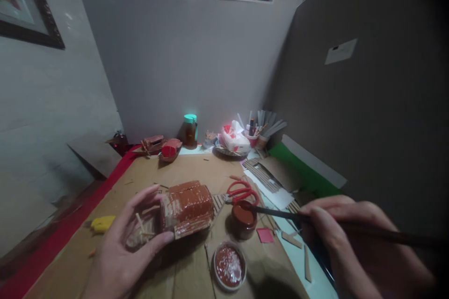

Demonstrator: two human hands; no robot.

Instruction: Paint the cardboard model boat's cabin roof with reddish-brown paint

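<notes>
My left hand grips one end of a small model boat made of cardboard and sticks, its cabin painted reddish brown. My right hand pinches a long dark paintbrush, whose tip rests at the rim of a small jar of brown paint. The jar stands just right of the boat. A round lid smeared with the same paint lies in front of it.
Red scissors lie behind the jar. Two more model boats, a green-capped bottle, a tissue pack and a cup of sticks stand at the back. Cardboard strips lie on the right, a yellow object on the left. Grey panels wall the table.
</notes>
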